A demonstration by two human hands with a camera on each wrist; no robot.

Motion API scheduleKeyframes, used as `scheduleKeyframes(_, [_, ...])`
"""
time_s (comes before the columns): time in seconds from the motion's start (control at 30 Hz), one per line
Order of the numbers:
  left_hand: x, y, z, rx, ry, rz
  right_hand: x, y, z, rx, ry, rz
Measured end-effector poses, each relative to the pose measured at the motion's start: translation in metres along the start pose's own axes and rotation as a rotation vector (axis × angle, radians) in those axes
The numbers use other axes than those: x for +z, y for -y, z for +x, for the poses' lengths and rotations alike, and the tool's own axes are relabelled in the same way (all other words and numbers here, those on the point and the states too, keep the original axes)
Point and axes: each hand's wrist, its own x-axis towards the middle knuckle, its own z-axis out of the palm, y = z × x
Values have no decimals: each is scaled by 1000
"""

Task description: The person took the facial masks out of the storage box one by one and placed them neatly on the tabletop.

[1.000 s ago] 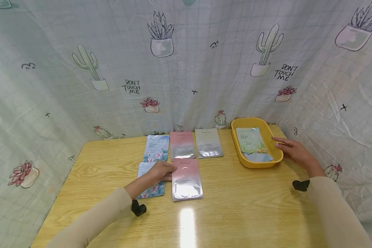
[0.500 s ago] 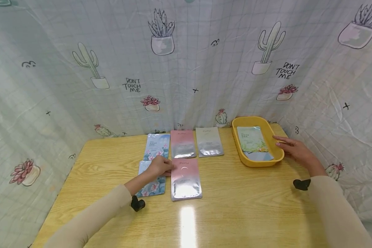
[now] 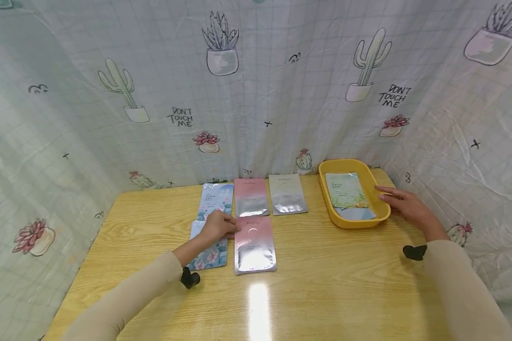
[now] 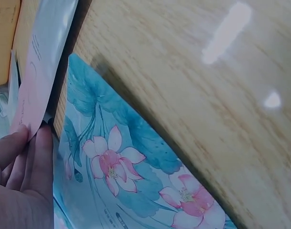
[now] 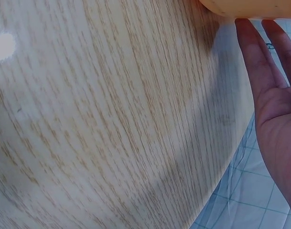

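Observation:
My left hand (image 3: 216, 227) pinches the upper left edge of a pink and silver sheet mask packet (image 3: 255, 246) between thumb and fingers. In the left wrist view that packet (image 4: 47, 57) stands slightly off the table beside a blue lotus-print packet (image 4: 112, 167). My right hand (image 3: 407, 207) touches the right side of a yellow plastic basket (image 3: 381, 219) with extended fingers. Inside the basket lies a green floral packet (image 3: 345, 189) on top of a pale blue one (image 3: 358, 214). In the right wrist view, my fingertips meet the basket's wall (image 5: 250, 7).
Behind the held packet, a lotus-print packet (image 3: 216, 196), another pink packet (image 3: 251, 196) and a cream and silver packet (image 3: 288, 194) lie in a row. A cactus-print curtain (image 3: 256, 94) encloses the wooden table (image 3: 324, 284) at the back and sides.
The pink packet in my left hand has shifted slightly left, closer to the lotus-print packet. My right hand stays at the basket.

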Motion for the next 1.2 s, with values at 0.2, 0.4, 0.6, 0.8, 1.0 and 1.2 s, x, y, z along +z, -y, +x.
scheduleKeyframes(0.2, [-1, 0, 0, 21, 6, 15, -1, 0, 1, 3, 0, 13])
scheduleKeyframes(0.4, [-4, -4, 3, -6, 25, 34, -2, 2, 1, 12, -4, -17])
scheduleKeyframes(0.6, [-6, -3, 8, -26, 15, 58, -1, 2, 0, -2, -5, -28])
scheduleKeyframes(0.8, [-7, -2, 11, -8, 0, 80, 0, 1, 0, -10, -2, -22])
scheduleKeyframes(1.0, [-8, -4, 12, 14, 3, 126, 0, 2, 1, 10, -5, -49])
scheduleKeyframes(1.2, [-12, -8, 14, 195, -34, 383, 0, 2, 2, 13, -14, -14])
